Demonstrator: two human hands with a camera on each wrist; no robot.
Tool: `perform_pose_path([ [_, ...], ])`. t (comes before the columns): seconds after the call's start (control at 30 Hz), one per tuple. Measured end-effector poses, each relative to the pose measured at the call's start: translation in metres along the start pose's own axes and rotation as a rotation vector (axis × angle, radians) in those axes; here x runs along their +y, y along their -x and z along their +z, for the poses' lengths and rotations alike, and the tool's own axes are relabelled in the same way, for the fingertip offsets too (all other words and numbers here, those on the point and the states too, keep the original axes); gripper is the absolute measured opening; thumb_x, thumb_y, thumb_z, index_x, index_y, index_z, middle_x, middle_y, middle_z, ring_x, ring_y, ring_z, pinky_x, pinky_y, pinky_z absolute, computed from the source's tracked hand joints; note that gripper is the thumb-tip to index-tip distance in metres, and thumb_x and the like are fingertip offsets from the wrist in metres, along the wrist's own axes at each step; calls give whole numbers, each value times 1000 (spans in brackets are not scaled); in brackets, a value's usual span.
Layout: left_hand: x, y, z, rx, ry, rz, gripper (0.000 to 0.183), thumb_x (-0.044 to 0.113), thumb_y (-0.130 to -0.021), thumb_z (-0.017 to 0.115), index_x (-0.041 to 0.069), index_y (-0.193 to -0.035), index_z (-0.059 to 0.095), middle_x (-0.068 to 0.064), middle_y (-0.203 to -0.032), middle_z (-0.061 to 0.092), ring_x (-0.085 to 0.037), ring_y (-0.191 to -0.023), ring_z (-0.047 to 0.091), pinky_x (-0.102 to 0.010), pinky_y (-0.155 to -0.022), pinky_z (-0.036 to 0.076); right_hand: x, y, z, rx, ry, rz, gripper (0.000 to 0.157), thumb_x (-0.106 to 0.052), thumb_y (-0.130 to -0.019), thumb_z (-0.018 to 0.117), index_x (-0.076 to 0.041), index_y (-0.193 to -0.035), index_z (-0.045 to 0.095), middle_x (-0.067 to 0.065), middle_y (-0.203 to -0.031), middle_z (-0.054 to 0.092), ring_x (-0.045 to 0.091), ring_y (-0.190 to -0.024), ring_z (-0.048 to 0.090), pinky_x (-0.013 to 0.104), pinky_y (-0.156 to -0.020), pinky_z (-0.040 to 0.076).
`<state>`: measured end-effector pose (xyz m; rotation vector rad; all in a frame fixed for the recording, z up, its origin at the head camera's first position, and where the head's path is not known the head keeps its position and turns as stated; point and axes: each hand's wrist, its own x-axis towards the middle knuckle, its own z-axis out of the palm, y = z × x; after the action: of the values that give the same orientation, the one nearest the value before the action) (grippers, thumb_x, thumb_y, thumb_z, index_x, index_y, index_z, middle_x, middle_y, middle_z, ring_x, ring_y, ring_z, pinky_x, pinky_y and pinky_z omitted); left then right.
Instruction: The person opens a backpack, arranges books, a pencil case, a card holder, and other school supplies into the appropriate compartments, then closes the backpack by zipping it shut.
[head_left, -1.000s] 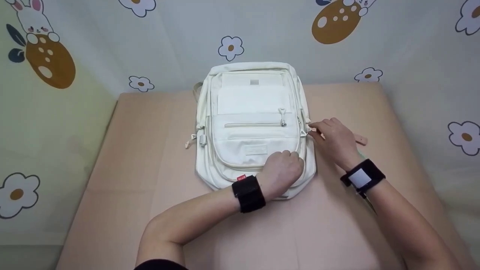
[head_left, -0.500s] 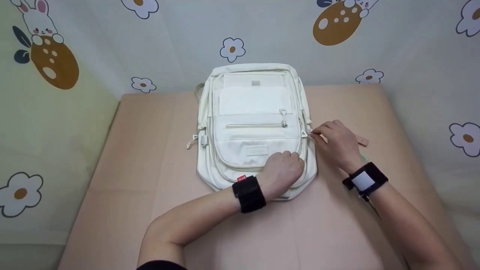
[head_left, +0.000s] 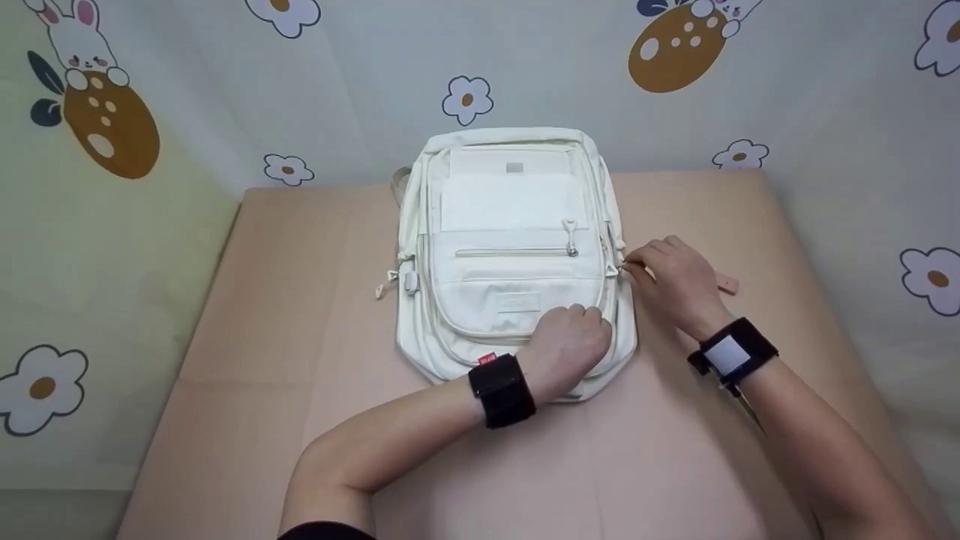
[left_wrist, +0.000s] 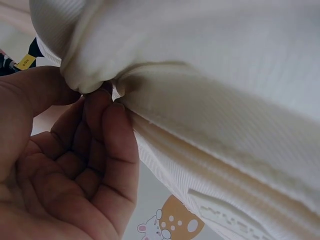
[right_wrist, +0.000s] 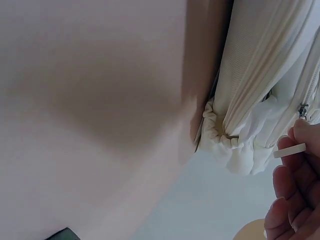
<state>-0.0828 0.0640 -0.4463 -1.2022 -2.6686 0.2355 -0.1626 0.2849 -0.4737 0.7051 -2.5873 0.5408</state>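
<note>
An off-white backpack (head_left: 517,259) lies front up on the table, its top away from me. My left hand (head_left: 568,349) is over its lower right part; in the left wrist view thumb and fingers pinch a fold of the bag's fabric (left_wrist: 95,55) beside a zipper seam. At the bag's right side, my right hand (head_left: 675,289) pinches a zipper pull (right_wrist: 290,151) between thumb and forefinger. The metal zipper slider (right_wrist: 303,110) shows just above those fingertips in the right wrist view. The other right fingers are loosely curled.
A pinkish strip (head_left: 727,283) lies on the tan table (head_left: 262,315) behind my right hand. A beige cord pull (head_left: 384,286) hangs off the bag's left side. Patterned cloth (head_left: 360,97) surrounds the table's back and sides.
My right hand's fingertips have shifted slightly down along the bag's right side since a second ago. My left hand keeps its place on the bag. The head view has tilted a little.
</note>
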Motion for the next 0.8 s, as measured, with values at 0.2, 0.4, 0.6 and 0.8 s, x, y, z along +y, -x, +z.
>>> perform_pose_path([
  [0.2, 1, 0, 0, 3, 1, 13, 8, 12, -92, 63, 15, -94, 69, 2, -84, 62, -14, -72, 59, -28, -53, 47, 3, -11, -3, -30, 18, -19, 6, -11, -93, 76, -7, -98, 75, 8, -90, 73, 27, -82, 61, 41, -70, 48],
  [0.4, 1, 1, 0, 10, -9, 6, 6, 12, -90, 65, 15, -93, 69, 2, -84, 62, -14, -72, 59, -29, -52, 48, 9, -36, -2, -70, 63, 16, 7, -11, -95, 72, -5, -99, 74, 11, -92, 72, 30, -85, 60, 44, -73, 49],
  [0.6, 2, 1, 0, 37, -31, 7, 6, 12, -89, 65, 16, -91, 69, 3, -81, 61, -13, -70, 59, -28, -51, 47, 13, -59, 4, -79, 90, 76, 9, -11, -97, 70, -3, -98, 74, 13, -93, 72, 33, -87, 61, 46, -74, 50],
  [0.8, 2, 1, 1, 33, -37, 8, 6, 11, -89, 65, 16, -91, 68, 3, -81, 60, -13, -70, 57, -28, -51, 46, 15, -67, 10, -91, 86, 142, 12, -14, -98, 69, -4, -101, 75, 13, -95, 72, 33, -89, 60, 46, -74, 50],
])
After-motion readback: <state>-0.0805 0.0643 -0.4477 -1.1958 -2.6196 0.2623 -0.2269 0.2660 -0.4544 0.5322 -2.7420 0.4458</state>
